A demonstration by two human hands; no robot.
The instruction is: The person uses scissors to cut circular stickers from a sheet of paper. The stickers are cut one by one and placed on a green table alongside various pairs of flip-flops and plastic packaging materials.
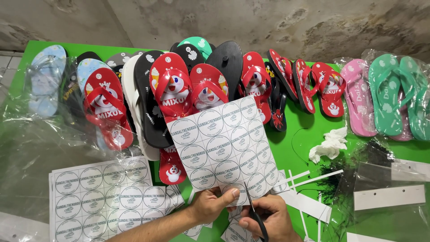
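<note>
Two hands are working at the near edge of a green tabletop [309, 130]. The left hand [212, 204] is pinching the lower edge of a sheet of round white stickers [226, 143], thumb on top and fingers closed beneath, holding it raised and tilted above the tabletop in front of the sandals. The right hand [271, 219] is gripping a pair of black-handled scissors [254, 210], fingers curled shut through the handles, with the blades pointing up into the bottom edge of the sheet just beside the left thumb; how far the blades are parted cannot be told. More sticker sheets [96, 197] are lying flat to the left, partly overlapping. Narrow white paper strips [309, 179] are lying scattered just right of the hands. Red flip-flops with a snowman print [174, 89] are lying in an overlapping row behind the raised sheet, with black ones among them. Pink flip-flops [358, 96] and green flip-flops [394, 96] in clear wrapping are lying at the far right. A crumpled white tissue [330, 144] is lying right of centre. Clear plastic bags [27, 148] are covering the left side.
</note>
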